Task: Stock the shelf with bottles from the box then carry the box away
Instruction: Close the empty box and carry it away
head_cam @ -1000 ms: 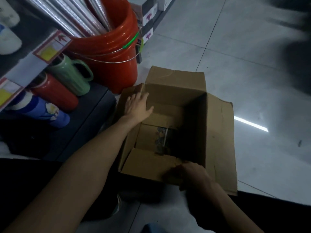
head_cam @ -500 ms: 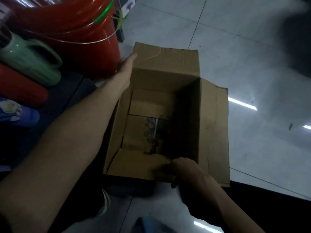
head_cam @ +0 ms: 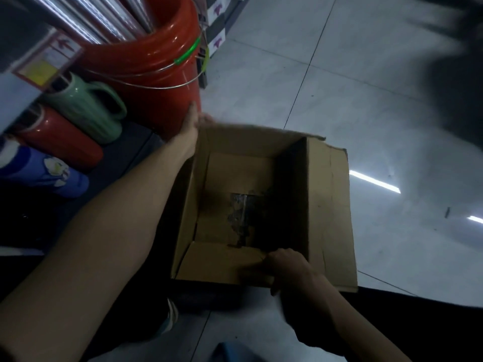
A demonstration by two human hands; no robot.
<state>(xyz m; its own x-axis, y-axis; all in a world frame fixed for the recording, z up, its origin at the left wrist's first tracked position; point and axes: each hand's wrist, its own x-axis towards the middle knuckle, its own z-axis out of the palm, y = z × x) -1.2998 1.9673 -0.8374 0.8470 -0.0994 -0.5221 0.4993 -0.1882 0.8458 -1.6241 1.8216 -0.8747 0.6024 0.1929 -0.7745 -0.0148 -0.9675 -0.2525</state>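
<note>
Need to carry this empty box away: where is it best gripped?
Probably by the walls of the cardboard box, at opposite corners: left hand from the far left, right hand from the near edge. The flaps stand open and bend easily, so the stiff folded corners likely hold better.

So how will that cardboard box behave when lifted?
Probably light: the box looks empty. Likely floppy on top: flaps stand open, the right one creased. Left hand and right hand on opposite edges should steady it.

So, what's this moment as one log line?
box: open, looks empty | left hand: holds far-left corner | right hand: grips near flap
</note>
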